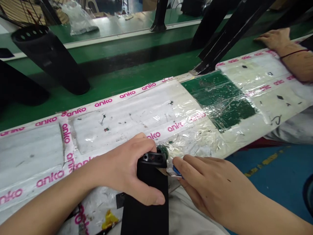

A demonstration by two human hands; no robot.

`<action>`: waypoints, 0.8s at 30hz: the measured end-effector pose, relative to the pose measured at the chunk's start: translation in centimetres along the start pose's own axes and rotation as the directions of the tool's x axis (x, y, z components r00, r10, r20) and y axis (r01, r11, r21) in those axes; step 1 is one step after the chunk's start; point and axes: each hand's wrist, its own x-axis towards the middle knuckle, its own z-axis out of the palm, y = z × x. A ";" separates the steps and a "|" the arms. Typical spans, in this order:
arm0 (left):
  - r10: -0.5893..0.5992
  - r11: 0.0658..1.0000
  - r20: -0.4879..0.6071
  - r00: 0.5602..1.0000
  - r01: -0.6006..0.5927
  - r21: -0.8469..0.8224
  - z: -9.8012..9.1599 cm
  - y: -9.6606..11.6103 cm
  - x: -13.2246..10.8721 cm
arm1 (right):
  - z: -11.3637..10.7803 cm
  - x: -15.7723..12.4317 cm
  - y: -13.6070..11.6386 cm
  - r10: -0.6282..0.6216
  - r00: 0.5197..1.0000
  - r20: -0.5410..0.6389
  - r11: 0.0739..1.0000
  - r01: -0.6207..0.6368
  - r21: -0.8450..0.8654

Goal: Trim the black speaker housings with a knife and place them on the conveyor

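My left hand (132, 163) is wrapped over the upper end of a long black housing (146, 209), thumb lying along its flat face. A glossy black end piece (153, 158) with small holes shows at the top of the housing. In my right hand (207, 182) is a small blue-bodied utility knife (175, 171) with a pale metal tip. Its blade points left and meets the housing's right edge just below the end piece. My fingers cover most of the knife's body.
Tape printed "anko" edges the plastic-covered work board (127, 120). Black housings (53, 62) stand on the green conveyor (110, 62) beyond. A co-worker's hand (276, 39) rests at the upper right. A clear plastic bag (78, 18) lies at the back. A yellow scrap (109, 219) is near my lap.
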 end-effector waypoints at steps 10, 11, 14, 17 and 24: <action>0.072 0.996 -0.016 0.997 -0.071 0.058 0.3 0.1 0.3 | 0.3 0.5 -0.4 0.044 0.999 0.012 0.998 -0.044 -0.038; 0.081 0.994 -0.016 0.997 -0.080 0.069 0.4 0.1 0.2 | 0.3 0.6 -0.4 0.049 0.999 0.010 0.998 -0.049 -0.047; 0.108 0.991 -0.013 0.994 -0.106 0.085 0.5 0.3 0.2 | 0.6 0.7 -0.3 0.050 0.999 0.014 0.998 -0.049 -0.039; 0.108 0.988 -0.010 0.994 -0.106 0.109 0.6 0.5 0.3 | 0.7 1.0 -0.1 0.033 0.997 0.071 0.999 -0.035 0.036; 0.014 0.986 -0.009 1.000 -0.012 0.165 0.3 0.8 0.1 | -1.9 2.3 1.1 -0.039 0.981 0.188 0.998 0.030 0.053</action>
